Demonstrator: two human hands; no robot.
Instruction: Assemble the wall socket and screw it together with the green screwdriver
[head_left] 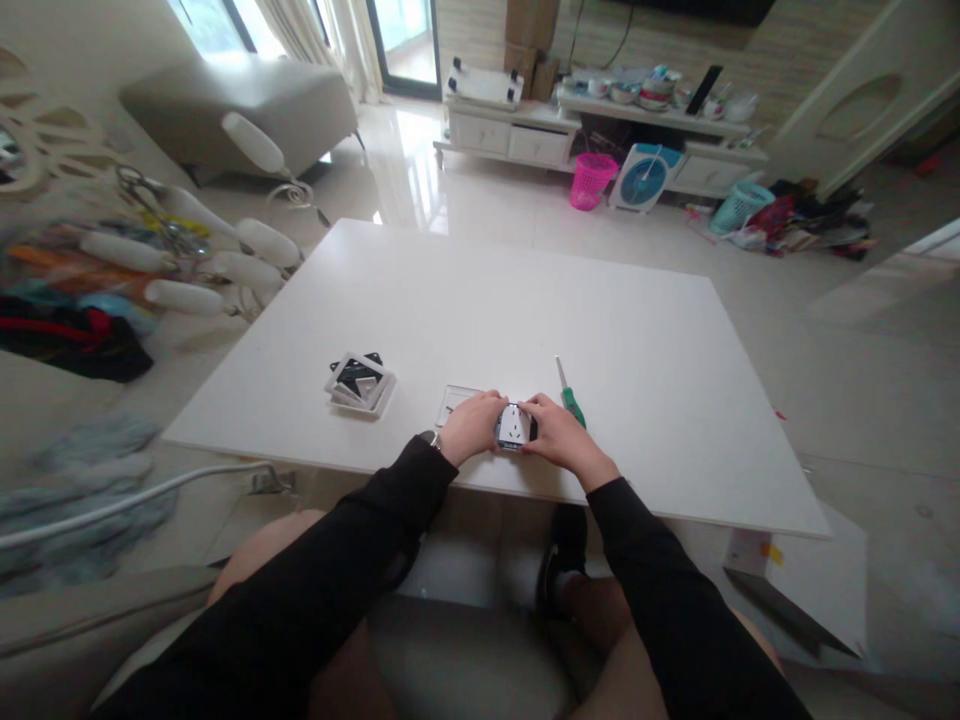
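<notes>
Both my hands grip a small wall socket module with a white face and dark sides, held near the front edge of the white table. My left hand curls round its left side and my right hand pinches its right side. A clear or white flat plate lies on the table just behind my left hand. A green-handled screwdriver lies just behind my right hand, its tip pointing away from me.
A small stack of socket parts sits on the table to the left. A cluttered rack stands at the table's left. A pink basket, a fan and a low cabinet stand across the floor. A cardboard box lies at the lower right.
</notes>
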